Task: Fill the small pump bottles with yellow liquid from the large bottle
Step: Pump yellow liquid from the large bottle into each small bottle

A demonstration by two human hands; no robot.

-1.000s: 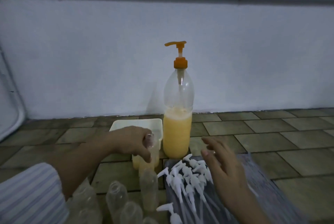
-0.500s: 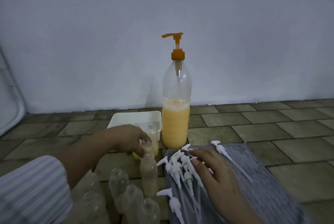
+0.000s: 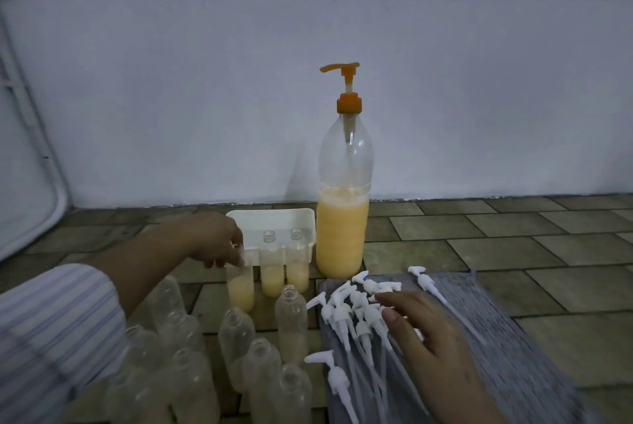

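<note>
Nearest the camera, at about 7 o'clock, a cluster of empty small bottles [image 3: 239, 348] stood upright and uncapped on the tiled floor [image 3: 513, 238], probably queued for filling. At 5 o'clock a grey mat [image 3: 520, 355] carried a heap of white pump tops [image 3: 356, 314], apparently to keep their dip tubes off the floor. The right hand [image 3: 435, 351] lay across this heap with fingers extended and relaxed, gripping nothing, seemingly about to select a pump.

Toward 11 o'clock, the left hand [image 3: 219, 242], emerging from a striped sleeve [image 3: 51, 327], pinched the neck of a part-filled small bottle [image 3: 239, 290], holding it upright just beside two other part-filled bottles [image 3: 284, 269]. These stood against a white tray [image 3: 274, 218], likely grouped there as bottles already dosed.

At 12 o'clock the large bottle [image 3: 343, 211] stood upright, near the wall [image 3: 308, 81], its yellow liquid reaching roughly half its height and its orange pump [image 3: 344, 88] raised, spout pointing to 9 o'clock, toward the tray side.

No brand, label or legible writing appeared on any item.
</note>
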